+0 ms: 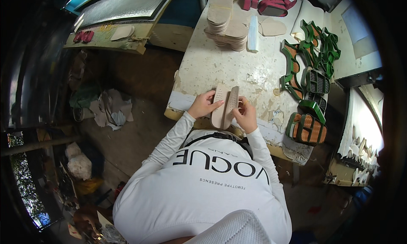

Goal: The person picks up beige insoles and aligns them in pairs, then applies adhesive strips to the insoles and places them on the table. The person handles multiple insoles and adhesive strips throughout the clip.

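Note:
At the near edge of the worn white table (203,74), both hands hold a pair of beige shoe insoles upright. The left insole (219,99) shows rows of small holes; my left hand (204,105) grips its left side, thumb across its face. Tilted against it is the right insole (231,103), with my right hand (246,115) pinching its right edge. The two pieces meet low down and spread apart at the top. Farther back stand tall stacks of similar insoles (235,32), with a banded stack (219,15) among them.
A blue-and-white strip (253,34) and a loose insole (272,26) lie beside the stacks. Green sole-shaped frames (292,68), resembling cutting dies, line the right edge. Dark red ones (271,8) sit at the far end. A side bench (106,42) stands at left.

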A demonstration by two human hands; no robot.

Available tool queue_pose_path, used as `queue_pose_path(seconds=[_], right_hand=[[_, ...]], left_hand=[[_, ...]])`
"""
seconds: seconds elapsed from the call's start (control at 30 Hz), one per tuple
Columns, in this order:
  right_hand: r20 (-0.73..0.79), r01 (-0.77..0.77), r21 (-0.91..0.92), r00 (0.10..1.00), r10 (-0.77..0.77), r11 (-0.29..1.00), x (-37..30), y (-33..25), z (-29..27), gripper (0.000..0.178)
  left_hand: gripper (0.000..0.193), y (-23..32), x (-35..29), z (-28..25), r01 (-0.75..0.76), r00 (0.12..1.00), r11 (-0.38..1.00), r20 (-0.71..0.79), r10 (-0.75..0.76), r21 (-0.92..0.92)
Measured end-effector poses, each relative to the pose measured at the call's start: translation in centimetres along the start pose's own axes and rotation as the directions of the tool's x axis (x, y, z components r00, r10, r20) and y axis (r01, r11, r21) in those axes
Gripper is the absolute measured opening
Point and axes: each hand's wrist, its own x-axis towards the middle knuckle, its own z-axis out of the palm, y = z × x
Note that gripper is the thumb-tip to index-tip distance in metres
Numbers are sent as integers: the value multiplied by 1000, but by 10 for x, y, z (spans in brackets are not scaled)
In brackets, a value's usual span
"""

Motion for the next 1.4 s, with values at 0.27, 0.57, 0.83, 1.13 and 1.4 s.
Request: queue_pose_path(seconds=[0.27, 0.57, 0.83, 1.13, 1.4], right_hand=[[-225, 74, 349, 974, 7, 934, -17, -14, -76, 25], [-222, 258, 357, 957, -186, 898, -16, -53, -84, 17], [29, 107, 602, 987, -155, 791, -15, -59, -62, 17], [-76, 247, 263, 969, -235, 933, -14, -42, -41, 19], [-39, 109, 445, 994, -103, 889, -19, -47, -30, 15]], left_hand=[[22, 7, -3, -7, -171, 985, 944, -54, 162, -283], [20, 28, -15, -12, -293, 956, 918, -94, 278, -266], [25, 36, -20, -14, -242, 970, 891, -76, 230, -385], [26, 45, -24, -6, -342, 939, 871, -92, 331, -354], [36, 55, -25, 13, -236, 972, 926, -70, 226, -295]])
